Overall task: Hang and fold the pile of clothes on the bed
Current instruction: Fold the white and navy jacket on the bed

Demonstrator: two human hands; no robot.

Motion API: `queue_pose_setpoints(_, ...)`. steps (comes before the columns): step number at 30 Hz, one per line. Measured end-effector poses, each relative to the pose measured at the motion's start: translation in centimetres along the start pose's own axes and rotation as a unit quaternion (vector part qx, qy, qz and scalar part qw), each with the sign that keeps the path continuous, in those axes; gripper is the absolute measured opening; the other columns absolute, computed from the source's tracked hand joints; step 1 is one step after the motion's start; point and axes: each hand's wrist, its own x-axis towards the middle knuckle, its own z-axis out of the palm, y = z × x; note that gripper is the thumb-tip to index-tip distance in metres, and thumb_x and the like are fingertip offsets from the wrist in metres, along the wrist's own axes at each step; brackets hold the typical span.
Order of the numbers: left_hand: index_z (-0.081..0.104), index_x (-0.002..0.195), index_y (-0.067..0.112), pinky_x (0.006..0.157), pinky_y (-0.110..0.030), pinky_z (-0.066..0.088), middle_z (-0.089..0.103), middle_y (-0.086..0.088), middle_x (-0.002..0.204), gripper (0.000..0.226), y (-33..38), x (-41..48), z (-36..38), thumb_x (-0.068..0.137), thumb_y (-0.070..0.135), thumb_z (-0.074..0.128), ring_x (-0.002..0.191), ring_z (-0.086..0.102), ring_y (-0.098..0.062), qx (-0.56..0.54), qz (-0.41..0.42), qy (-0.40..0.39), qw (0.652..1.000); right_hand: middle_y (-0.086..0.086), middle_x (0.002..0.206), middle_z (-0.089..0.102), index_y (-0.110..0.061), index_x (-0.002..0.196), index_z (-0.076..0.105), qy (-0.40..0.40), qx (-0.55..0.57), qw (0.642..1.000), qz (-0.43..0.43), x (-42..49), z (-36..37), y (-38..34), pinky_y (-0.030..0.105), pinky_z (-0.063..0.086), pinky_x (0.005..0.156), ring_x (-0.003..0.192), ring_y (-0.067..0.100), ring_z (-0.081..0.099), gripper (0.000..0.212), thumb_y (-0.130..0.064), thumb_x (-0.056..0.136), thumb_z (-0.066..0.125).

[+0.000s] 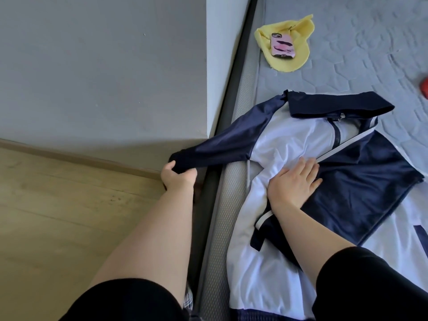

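Lying spread on grey quilted bed (347,72), navy-and-white zip jacket (289,140), left hand (177,176) gripping cuff of its navy sleeve (222,140) stretched past bed edge, right hand (294,184) pressing flat, fingers straight, on jacket front, pink phone (282,46) atop yellow cloth (298,56) beyond.

Jacket (289,144): navy sleeves and collar, white body, pale stripe trim. Bed (370,54): grey-blue, quilted hexagon pattern. Cloth (298,59): plain yellow. Phone (283,46): pink case, dark smears. Wall (92,66): flat grey. Floor (58,205): light wood grain. Person's cuffs (129,302): black.
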Motion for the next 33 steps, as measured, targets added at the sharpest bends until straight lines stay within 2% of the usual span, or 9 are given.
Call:
queue_pose_setpoints(7,0.057,0.107,0.015,0.088,-0.042,0.047,0.061,-0.014,0.117,0.023,4.3,-3.6,4.0,0.093,0.034,0.055,0.112,0.057,-0.032,0.080,0.058,-0.064,0.993,0.011,0.159,0.008,-0.009,0.150,0.017,-0.073,0.021,0.997,0.003,0.8,-0.8,0.2,0.048,0.000,0.118,0.147,0.024,0.001,0.058,-0.024,0.095,0.030)
queue_pose_setpoints(11,0.047,0.132,-0.002,0.094,-0.019,0.038,0.051,-0.019,0.136,0.040,2.6,-8.3,7.7,0.102,0.023,0.039,0.122,0.052,-0.028,0.355,0.379,0.014,0.855,0.006,0.154,0.024,-0.011,0.146,0.030,-0.162,0.130,0.978,0.020,2.1,-3.7,0.4,0.044,0.013,0.116,0.143,0.022,0.017,0.056,-0.023,0.092,0.038)
queue_pose_setpoints(14,0.053,0.119,-0.013,0.083,-0.004,0.036,0.060,-0.026,0.120,0.033,-2.3,-12.7,6.4,0.098,0.011,0.044,0.109,0.059,-0.029,0.456,0.605,-0.153,0.635,0.015,0.125,0.053,-0.006,0.120,0.054,-0.260,0.314,0.911,0.072,3.1,-7.8,1.5,0.036,0.038,0.102,0.117,0.029,0.050,0.032,-0.016,0.092,0.044)
queue_pose_setpoints(16,0.060,0.113,-0.010,0.090,-0.029,0.046,0.063,-0.027,0.112,0.030,-5.6,-14.0,3.5,0.087,0.002,0.052,0.105,0.060,-0.039,0.547,0.672,-0.311,0.391,0.016,0.127,0.057,-0.003,0.119,0.057,-0.329,0.457,0.817,0.125,4.1,-10.9,3.5,0.038,0.033,0.107,0.123,0.029,0.050,0.031,-0.020,0.098,0.042)
queue_pose_setpoints(18,0.061,0.123,0.003,0.103,-0.046,0.037,0.056,-0.020,0.131,0.040,-8.0,-13.5,-0.1,0.083,0.002,0.053,0.124,0.048,-0.040,0.649,0.636,-0.409,0.086,0.011,0.122,0.061,-0.009,0.114,0.059,-0.346,0.561,0.734,0.164,5.4,-14.2,6.0,0.043,0.030,0.110,0.121,0.025,0.053,0.034,-0.030,0.099,0.037)
queue_pose_setpoints(20,0.049,0.139,0.018,0.115,-0.046,0.019,0.031,-0.009,0.153,0.048,-9.0,-12.9,-3.8,0.091,0.011,0.047,0.142,0.025,-0.028,0.720,0.535,-0.438,-0.057,0.015,0.106,0.067,-0.009,0.100,0.065,-0.334,0.609,0.697,0.179,6.2,-16.7,7.4,0.050,0.045,0.097,0.103,0.029,0.064,0.035,-0.033,0.076,0.055)
queue_pose_setpoints(27,0.057,0.074,0.007,0.058,-0.035,0.038,0.055,-0.007,0.084,0.019,-10.7,-12.7,-6.8,0.086,0.006,0.043,0.079,0.055,-0.032,0.807,0.418,-0.310,0.280,0.007,0.140,0.039,0.001,0.145,0.024,-0.312,0.521,0.784,0.128,4.2,-16.5,12.1,0.016,0.040,0.097,0.127,0.022,0.046,0.043,-0.001,0.102,0.016)
queue_pose_setpoints(31,0.062,0.106,-0.005,0.066,-0.035,0.054,0.066,-0.019,0.100,0.025,-12.1,-12.4,-5.3,0.092,0.008,0.046,0.080,0.063,-0.031,0.743,0.059,-0.168,0.645,0.017,0.119,0.050,0.016,0.125,0.043,-0.177,0.427,0.851,0.250,1.8,-14.7,12.0,0.008,0.029,0.088,0.117,0.024,0.042,0.032,0.012,0.098,0.026)
queue_pose_setpoints(33,0.054,0.116,0.000,0.068,-0.027,0.054,0.060,-0.017,0.113,0.025,-12.3,-12.0,-5.2,0.097,0.011,0.043,0.080,0.062,-0.022,0.651,-0.015,-0.154,0.743,0.008,0.085,0.048,0.000,0.107,0.055,-0.199,0.286,0.921,0.174,-0.4,-14.0,12.8,0.018,0.029,0.078,0.094,0.024,0.040,0.029,0.005,0.101,0.027)
